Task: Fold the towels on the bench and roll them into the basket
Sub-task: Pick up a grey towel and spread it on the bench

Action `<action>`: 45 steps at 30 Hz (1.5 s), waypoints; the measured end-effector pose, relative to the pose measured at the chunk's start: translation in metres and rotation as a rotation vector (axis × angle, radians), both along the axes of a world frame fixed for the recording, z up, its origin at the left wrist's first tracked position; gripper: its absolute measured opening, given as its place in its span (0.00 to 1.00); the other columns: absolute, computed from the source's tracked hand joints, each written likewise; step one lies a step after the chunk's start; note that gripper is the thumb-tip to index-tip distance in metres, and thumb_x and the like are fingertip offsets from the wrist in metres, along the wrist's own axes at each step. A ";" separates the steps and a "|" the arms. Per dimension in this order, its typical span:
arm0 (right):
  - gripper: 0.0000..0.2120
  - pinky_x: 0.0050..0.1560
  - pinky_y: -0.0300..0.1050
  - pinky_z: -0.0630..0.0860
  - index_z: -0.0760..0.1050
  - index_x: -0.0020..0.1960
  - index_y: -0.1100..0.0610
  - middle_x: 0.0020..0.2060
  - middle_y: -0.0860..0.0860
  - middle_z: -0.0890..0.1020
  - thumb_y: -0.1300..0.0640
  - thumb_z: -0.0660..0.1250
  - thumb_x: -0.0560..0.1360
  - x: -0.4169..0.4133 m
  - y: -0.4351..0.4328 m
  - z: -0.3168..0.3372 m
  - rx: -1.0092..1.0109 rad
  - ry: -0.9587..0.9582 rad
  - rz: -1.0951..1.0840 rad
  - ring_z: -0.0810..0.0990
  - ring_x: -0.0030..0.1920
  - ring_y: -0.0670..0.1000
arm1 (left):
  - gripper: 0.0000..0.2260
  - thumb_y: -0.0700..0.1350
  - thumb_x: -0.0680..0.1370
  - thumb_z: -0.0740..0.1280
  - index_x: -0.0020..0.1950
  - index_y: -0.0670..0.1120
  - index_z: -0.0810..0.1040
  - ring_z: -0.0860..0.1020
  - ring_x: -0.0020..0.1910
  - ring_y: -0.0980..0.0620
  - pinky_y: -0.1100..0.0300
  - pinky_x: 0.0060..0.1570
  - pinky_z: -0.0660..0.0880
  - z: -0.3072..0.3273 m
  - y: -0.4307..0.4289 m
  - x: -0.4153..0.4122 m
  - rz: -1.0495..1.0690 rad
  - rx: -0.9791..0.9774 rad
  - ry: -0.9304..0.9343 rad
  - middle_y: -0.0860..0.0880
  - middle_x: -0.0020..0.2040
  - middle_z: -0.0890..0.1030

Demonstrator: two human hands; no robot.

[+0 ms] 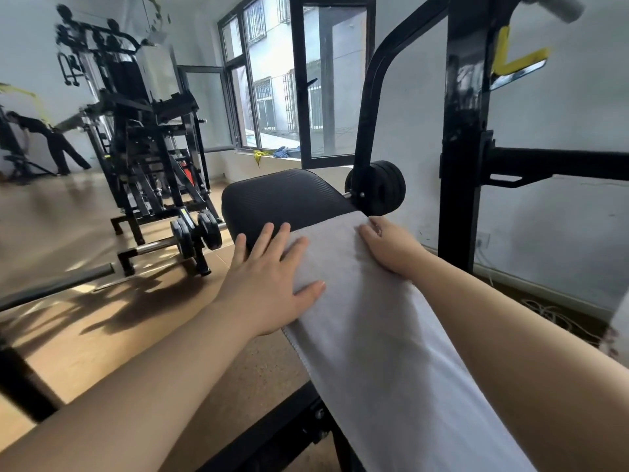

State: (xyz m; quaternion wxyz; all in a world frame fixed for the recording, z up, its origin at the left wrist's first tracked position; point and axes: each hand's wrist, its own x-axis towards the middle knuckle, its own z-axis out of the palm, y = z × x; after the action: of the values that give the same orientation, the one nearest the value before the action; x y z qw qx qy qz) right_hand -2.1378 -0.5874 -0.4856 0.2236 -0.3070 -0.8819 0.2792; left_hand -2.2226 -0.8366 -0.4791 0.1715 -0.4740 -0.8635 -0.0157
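Grey towel (374, 335) is laid as 1 narrow strip along the bench (282, 195), plain and matte, with a hem at its left edge. Left hand (269, 284) is pressed flat on that edge, fingers spread. Right hand (391, 247) is set at the far corner, fingers together; pinch not confirmable. Cloth is judged soft, light and limp, best taken by the 2 far corners beneath the fingertips.

A grey towel (367, 318) is pressed flat along the bench (282, 199) by the left hand (269, 281) and right hand (391, 247), fingers spread.
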 end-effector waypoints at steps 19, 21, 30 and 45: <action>0.28 0.66 0.59 0.73 0.60 0.78 0.50 0.71 0.56 0.71 0.41 0.57 0.82 0.212 -0.068 0.004 0.195 -0.065 -0.170 0.73 0.68 0.60 | 0.25 0.60 0.81 0.58 0.76 0.53 0.68 0.61 0.78 0.44 0.40 0.78 0.51 -0.012 -0.017 0.128 -0.216 0.179 0.020 0.44 0.77 0.65; 0.28 0.66 0.59 0.73 0.60 0.78 0.50 0.71 0.56 0.72 0.41 0.57 0.81 0.234 -0.073 -0.003 0.190 -0.081 -0.180 0.73 0.68 0.60 | 0.27 0.61 0.79 0.54 0.75 0.53 0.69 0.63 0.77 0.44 0.40 0.78 0.52 -0.016 -0.018 0.148 -0.239 0.176 -0.007 0.45 0.77 0.66; 0.29 0.69 0.56 0.71 0.61 0.79 0.52 0.73 0.58 0.69 0.42 0.59 0.81 0.316 -0.083 -0.057 0.088 -0.184 -0.258 0.71 0.70 0.62 | 0.25 0.60 0.81 0.57 0.77 0.54 0.65 0.65 0.75 0.47 0.44 0.76 0.56 -0.061 -0.026 0.219 -0.345 0.065 -0.076 0.48 0.77 0.65; 0.28 0.58 0.43 0.74 0.70 0.74 0.52 0.65 0.55 0.78 0.53 0.68 0.75 0.391 -0.088 -0.130 -0.192 -0.350 -0.415 0.77 0.65 0.57 | 0.22 0.58 0.77 0.62 0.70 0.56 0.75 0.67 0.74 0.47 0.37 0.75 0.53 -0.152 -0.024 0.310 -0.473 -0.064 -0.084 0.47 0.73 0.71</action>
State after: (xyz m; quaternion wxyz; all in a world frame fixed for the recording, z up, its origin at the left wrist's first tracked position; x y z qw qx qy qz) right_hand -1.7464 -0.6750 -0.6161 0.0904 -0.5442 -0.7949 0.2527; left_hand -1.9122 -0.8601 -0.6306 0.1116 -0.6673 -0.7349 -0.0476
